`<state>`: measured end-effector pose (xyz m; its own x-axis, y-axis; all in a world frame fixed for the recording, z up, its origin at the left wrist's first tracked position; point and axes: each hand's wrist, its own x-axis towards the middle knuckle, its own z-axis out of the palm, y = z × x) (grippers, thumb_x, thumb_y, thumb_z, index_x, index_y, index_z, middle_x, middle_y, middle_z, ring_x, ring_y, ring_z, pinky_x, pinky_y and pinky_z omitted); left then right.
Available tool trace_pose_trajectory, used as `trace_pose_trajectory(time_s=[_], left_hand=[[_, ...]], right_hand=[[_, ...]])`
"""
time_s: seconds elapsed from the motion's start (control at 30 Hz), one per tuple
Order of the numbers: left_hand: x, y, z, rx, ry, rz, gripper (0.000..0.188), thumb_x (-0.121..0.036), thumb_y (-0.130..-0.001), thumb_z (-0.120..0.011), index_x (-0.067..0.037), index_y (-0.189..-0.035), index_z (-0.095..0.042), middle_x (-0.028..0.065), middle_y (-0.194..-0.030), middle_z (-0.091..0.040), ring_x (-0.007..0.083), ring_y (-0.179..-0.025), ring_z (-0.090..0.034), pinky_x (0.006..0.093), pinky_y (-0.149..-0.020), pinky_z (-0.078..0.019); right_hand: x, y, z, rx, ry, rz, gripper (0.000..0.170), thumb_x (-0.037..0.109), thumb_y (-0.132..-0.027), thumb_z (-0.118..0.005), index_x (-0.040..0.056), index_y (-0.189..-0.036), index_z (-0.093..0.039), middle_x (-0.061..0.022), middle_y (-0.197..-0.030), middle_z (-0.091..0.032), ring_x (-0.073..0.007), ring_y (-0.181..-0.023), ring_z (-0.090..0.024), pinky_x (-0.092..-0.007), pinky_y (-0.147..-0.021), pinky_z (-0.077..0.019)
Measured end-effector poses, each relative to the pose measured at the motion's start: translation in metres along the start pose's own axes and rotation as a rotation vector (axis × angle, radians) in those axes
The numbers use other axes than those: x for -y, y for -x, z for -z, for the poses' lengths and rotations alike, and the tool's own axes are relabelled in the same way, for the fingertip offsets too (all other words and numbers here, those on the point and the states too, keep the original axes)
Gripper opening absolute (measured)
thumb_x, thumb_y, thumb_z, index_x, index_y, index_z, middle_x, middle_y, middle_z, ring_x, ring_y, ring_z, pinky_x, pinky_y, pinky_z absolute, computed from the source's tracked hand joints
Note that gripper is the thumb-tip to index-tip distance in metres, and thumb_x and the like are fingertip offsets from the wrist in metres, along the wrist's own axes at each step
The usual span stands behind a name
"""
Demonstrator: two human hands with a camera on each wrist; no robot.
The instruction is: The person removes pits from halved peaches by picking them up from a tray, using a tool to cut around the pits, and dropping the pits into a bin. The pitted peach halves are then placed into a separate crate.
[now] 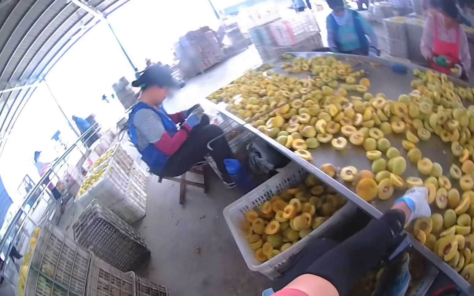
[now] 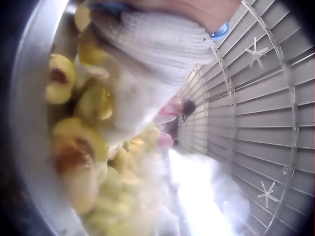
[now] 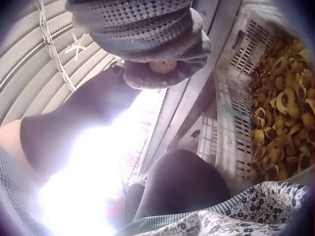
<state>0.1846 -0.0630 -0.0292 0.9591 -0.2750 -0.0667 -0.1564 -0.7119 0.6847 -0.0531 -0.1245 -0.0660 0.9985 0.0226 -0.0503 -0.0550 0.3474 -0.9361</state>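
Observation:
Halved yellow-green peaches (image 1: 345, 129) lie thickly over a metal-edged table (image 1: 364, 204). My left hand (image 1: 417, 203), in a white knitted glove, reaches over the near edge among them. In the left wrist view its fingers point down beside a peach half (image 2: 78, 152) with a dark hollow, their tips blurred. Below the table edge is my right hand (image 1: 391, 287), in a soiled grey-blue glove. In the right wrist view its fingers curl round a pale, round-ended thing (image 3: 163, 65), mostly hidden; I cannot tell what it is.
A white crate (image 1: 245, 250) of orange peach halves stands under the edge, left of my legs. Another crate (image 3: 231, 123) of peach pieces is beside my knee. A seated worker (image 1: 157, 123) is at the left; two people stand across the table. Stacked crates (image 1: 111, 239) line the floor.

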Motion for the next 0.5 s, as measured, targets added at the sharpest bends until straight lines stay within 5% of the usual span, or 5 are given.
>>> trace_pose_trajectory(time_s=[0.13,0.27,0.37,0.43,0.5], left_hand=[[0.016,0.002,-0.001,-0.003,0.196,0.129,0.063,-0.020,-0.059,-0.083,-0.001,-0.116,-0.065,0.0230,-0.113,-0.069,0.0374,-0.106,-0.067,0.0412,-0.091,-0.0539],[0.030,0.000,-0.004,0.051,0.076,0.130,0.061,-0.020,-0.060,-0.082,-0.004,-0.114,-0.062,0.0220,-0.111,-0.068,0.0381,-0.103,-0.067,0.0394,-0.091,-0.0530],[0.033,0.008,-0.012,-0.082,0.123,0.086,0.056,-0.022,-0.062,-0.080,-0.005,-0.112,-0.063,0.0213,-0.105,-0.069,0.0387,-0.103,-0.066,0.0393,-0.090,-0.0524],[0.046,0.011,-0.028,-0.352,0.387,-0.162,0.044,-0.012,-0.071,-0.075,-0.006,-0.113,-0.062,0.0132,-0.098,-0.067,0.0255,-0.091,-0.065,0.0331,-0.083,-0.0520],[0.014,0.061,0.013,-0.117,0.818,-0.135,0.042,-0.007,-0.079,-0.071,-0.004,-0.120,-0.061,0.0075,-0.096,-0.065,0.0147,-0.084,-0.061,0.0277,-0.076,-0.0524]], right_hand=[[-0.046,-0.011,0.025,-0.016,0.184,0.181,0.038,0.027,-0.105,-0.049,0.0021,-0.134,-0.053,-0.0014,-0.109,-0.061,-0.0084,-0.088,-0.057,-0.0226,-0.078,-0.0483],[-0.079,-0.024,0.049,-0.137,0.861,0.574,0.043,0.021,-0.106,-0.046,-0.0038,-0.141,-0.046,-0.0087,-0.124,-0.062,-0.0177,-0.108,-0.059,-0.0284,-0.094,-0.0469],[-0.093,-0.037,0.062,-0.120,0.926,0.630,0.044,0.021,-0.107,-0.045,-0.0049,-0.143,-0.044,-0.0121,-0.133,-0.058,-0.0208,-0.121,-0.055,-0.0299,-0.104,-0.0425],[-0.088,-0.039,0.059,-0.073,0.598,0.498,0.043,0.020,-0.107,-0.044,-0.0036,-0.143,-0.045,-0.0128,-0.138,-0.055,-0.0212,-0.126,-0.053,-0.0309,-0.109,-0.0404],[-0.088,-0.033,0.059,0.135,-0.588,0.256,0.043,0.020,-0.107,-0.043,-0.0024,-0.143,-0.046,-0.0135,-0.143,-0.052,-0.0216,-0.131,-0.050,-0.0319,-0.113,-0.0383]])
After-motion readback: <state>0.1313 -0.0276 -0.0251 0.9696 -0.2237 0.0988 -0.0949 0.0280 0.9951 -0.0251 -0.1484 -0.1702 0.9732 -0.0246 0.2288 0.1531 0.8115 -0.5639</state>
